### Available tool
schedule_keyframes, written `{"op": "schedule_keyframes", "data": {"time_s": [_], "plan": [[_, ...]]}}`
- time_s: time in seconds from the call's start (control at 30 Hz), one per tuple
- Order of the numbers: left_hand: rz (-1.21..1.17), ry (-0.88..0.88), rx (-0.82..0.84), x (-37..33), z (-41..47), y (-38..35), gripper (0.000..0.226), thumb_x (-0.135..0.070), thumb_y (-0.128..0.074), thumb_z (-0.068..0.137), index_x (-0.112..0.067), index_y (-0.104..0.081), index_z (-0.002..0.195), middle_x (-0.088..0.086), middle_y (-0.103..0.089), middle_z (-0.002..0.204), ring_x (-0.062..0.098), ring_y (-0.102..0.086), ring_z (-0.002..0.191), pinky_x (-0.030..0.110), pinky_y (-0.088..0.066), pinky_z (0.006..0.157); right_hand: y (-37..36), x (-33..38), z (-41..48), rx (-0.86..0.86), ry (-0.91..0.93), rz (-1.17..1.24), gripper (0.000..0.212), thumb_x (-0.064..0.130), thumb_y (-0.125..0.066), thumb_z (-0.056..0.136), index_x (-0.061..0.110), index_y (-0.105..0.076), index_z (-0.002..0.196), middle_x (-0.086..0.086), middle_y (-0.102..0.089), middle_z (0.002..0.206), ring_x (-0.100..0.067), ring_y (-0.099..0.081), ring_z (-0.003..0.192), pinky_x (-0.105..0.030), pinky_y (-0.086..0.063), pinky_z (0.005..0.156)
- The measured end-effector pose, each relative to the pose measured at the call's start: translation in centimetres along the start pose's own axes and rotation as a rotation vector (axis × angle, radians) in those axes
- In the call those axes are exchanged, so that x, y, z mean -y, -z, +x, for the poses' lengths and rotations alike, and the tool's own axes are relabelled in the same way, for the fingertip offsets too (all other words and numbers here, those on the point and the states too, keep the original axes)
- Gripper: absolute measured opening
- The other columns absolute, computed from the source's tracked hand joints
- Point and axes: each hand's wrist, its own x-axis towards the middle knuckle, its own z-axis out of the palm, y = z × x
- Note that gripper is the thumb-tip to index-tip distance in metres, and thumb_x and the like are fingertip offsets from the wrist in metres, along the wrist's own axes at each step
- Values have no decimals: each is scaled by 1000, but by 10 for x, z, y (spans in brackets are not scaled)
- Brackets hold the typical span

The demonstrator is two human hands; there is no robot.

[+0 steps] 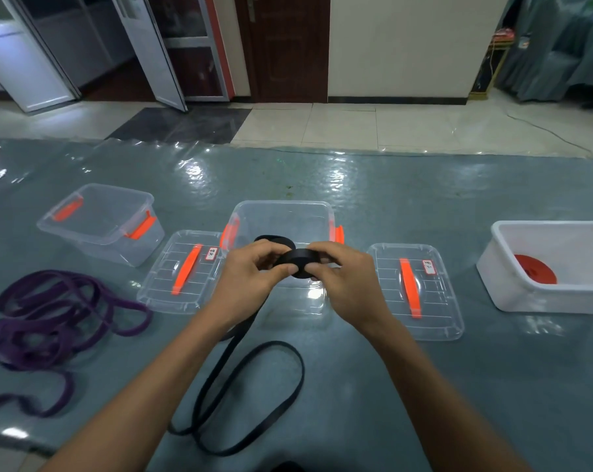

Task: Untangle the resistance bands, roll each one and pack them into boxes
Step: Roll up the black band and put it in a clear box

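Two written marks show, and neither can be read. The left label (212, 253), small and white with a red border, is stuck on the left lid (159, 291), a clear lid lying left of centre in the frame. It sits just right of the lid's orange handle (186, 270). It bears dark handwritten characters, too small and blurred to make out. The right label (428, 267), of the same kind, sits on the right lid (441, 308), right of centre, and its writing is just as illegible.
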Motion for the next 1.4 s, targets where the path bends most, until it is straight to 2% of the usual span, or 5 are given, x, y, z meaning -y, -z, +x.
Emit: {"op": "schedule_keyframes", "data": {"time_s": [0.23, 0.53, 0.83, 1.13, 1.4], "plan": [[-90, 10, -40, 6, 0, -7, 24, -11, -80, 81, -29, -78, 97, 6, -71, 85, 26, -66, 80, 35, -54, 76, -4, 1, -10, -42, -434, 721, 22, -5, -61, 93, 2, -67, 113, -16, -74, 105, -31, -73, 98, -38, -61, 83], [251, -181, 113, 11, 3, -1, 21, -11, -79, 81, -16, -76, 101, -7, -71, 88, 14, -67, 84, 34, -56, 79, 12, -8, -7, 103, 120, -139, 33, 1, -71, 85, 12, -70, 116, 4, -72, 107, -10, -66, 98, -27, -58, 80], [-222, 69, -43, -3, -1, -6, 29, 2, -78, 80, -23, -77, 94, 8, -76, 94, 22, -72, 87, 30, -56, 81, -3, 8, -17, -64, -497, 812, 29, -11, -64, 88, -3, -63, 116, -22, -72, 107, -36, -72, 99, -43, -61, 83], [185, -116, 99, 2, -1, 6, 24, -8, -82, 78, -17, -78, 100, -6, -73, 86, 15, -69, 83, 30, -56, 79, 4, -5, -9, 56, 206, -207, 25, 4, -69, 87, 10, -74, 110, -1, -74, 102, -12, -67, 94, -28, -55, 84], [-130, 109, -23, 6, -7, 0, 26, -2, -78, 81, -23, -77, 96, 1, -77, 87, 19, -73, 83, 35, -59, 84, 1, 0, -17, -137, -442, 641, 23, -8, -64, 89, 6, -70, 106, -16, -74, 101, -28, -74, 94, -34, -62, 75]]}}
